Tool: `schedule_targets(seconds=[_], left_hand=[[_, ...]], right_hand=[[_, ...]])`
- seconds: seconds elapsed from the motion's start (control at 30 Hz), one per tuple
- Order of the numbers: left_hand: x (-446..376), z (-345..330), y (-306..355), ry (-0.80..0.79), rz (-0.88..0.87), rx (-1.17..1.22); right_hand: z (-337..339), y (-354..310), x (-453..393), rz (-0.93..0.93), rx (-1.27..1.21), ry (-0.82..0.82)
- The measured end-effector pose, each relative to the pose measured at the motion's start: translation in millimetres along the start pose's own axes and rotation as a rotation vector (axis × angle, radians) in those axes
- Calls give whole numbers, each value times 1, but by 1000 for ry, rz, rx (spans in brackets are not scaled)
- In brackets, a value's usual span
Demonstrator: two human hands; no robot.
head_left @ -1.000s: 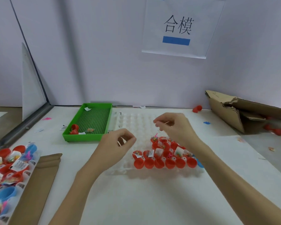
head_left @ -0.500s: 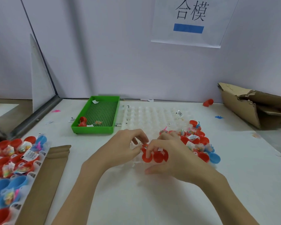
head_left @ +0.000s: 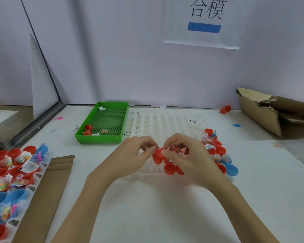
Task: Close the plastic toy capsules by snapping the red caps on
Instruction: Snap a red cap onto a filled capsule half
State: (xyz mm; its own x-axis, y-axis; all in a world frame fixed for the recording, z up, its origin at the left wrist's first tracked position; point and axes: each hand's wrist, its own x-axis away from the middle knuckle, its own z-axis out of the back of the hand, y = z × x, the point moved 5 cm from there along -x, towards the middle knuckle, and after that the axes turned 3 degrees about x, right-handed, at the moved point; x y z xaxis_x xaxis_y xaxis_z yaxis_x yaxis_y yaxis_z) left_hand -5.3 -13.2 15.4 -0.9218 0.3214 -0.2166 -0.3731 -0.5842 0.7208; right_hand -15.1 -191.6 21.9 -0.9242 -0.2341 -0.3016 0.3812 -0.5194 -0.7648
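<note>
White bench (head_left: 147, 216) under a pale partition wall (head_left: 112, 58), with a paper sign (head_left: 204, 23) bearing two printed characters and a blue bar taped to the wall.

Left hand (head_left: 132, 155): fingers curled, thumb and forefinger pinching the left edge of a red cap (head_left: 157, 156). Right hand (head_left: 188, 156): fingers curled, thumb tip pressed on the same red cap from the right, other fingers bent over a second red piece that is mostly hidden. Both hands meet above the near left part of the filled rows; whether the cap is seated on its capsule cannot be told.

Directly under the hands lies a clear plastic dimpled tray (head_left: 158, 120). Its near right portion holds red capsules (head_left: 170, 169) in rows, several with small toys and printed labels showing, and one blue capsule half (head_left: 232, 170) at the near right corner. The far and left cells of this tray show no capsules.

Left of that tray stands a green plastic tray (head_left: 102, 139) holding two red capsule halves (head_left: 87, 129), a small toy and paper slips.

At the near left edge of the bench a second clear tray (head_left: 40, 171) carries red and blue capsule halves with toys and labels. A flat cardboard strip (head_left: 47, 190) lies just beside it.

Far right, a torn cardboard box (head_left: 260, 111) rests on its side. A loose red capsule half (head_left: 225, 109) lies near the wall to its left, and a small blue toy (head_left: 237, 125) lies on the bench nearby.
</note>
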Motion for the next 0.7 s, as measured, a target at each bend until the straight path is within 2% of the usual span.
schedule_targets(seconds=[0.1,0.33,0.5,0.6,0.7], left_hand=[[0,5,6,64,19,154],[2,1,9,7,46,268],[2,9,11,154,25,348],[1,13,16,234,-45,384],[2,14,24,330,-136,314]], right_hand=[[6,2,-3,-2,-79,48],[8,2,-5,1,-184,37],[9,-3,-5,45,-214,74],[11,-5,-5,37,-281,114],[14,-6,-4,13,-380,178]])
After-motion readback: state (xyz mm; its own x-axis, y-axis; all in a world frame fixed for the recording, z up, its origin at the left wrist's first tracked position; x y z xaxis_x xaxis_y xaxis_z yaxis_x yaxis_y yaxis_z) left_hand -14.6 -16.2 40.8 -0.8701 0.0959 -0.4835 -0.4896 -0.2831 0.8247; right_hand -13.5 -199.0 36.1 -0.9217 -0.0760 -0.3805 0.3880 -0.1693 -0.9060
